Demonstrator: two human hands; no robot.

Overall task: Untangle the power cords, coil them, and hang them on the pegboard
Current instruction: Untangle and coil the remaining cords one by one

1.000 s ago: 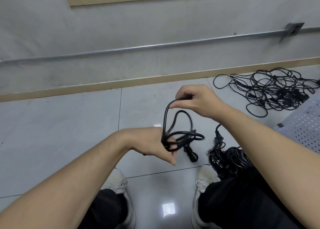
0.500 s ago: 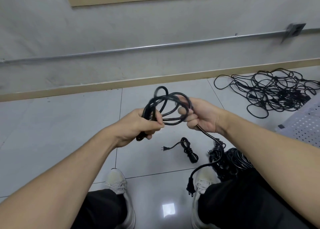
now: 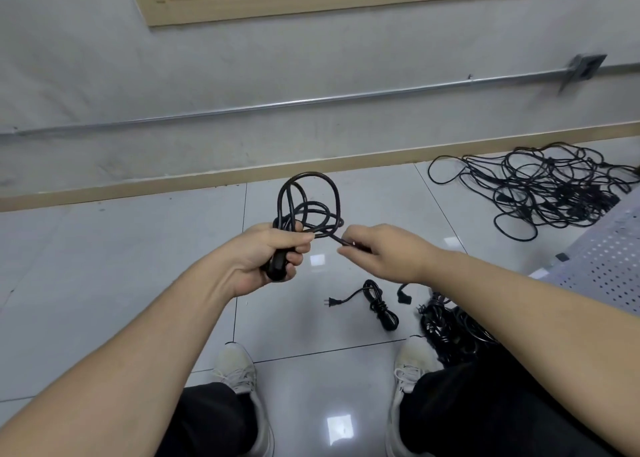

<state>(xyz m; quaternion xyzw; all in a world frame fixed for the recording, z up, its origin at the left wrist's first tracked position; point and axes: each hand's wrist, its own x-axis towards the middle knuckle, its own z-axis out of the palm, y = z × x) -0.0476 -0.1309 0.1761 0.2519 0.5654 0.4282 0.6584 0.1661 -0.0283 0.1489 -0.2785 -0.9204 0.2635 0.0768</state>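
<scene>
Above a tiled floor [image 3: 104, 283], a person's left hand [image 3: 268, 254] grips a looped black cord [image 3: 308, 207], fingers curled round it, while the right hand [image 3: 384, 249] pinches its loose end. A tangled pile of cords [image 3: 554, 186] lies near the wall, well apart.

The left hand [image 3: 270, 256] now holds the black cord [image 3: 308, 207] loops up higher. The right hand [image 3: 384, 252] has let the loops go and pinches just the loose end, pulled out sideways.
</scene>
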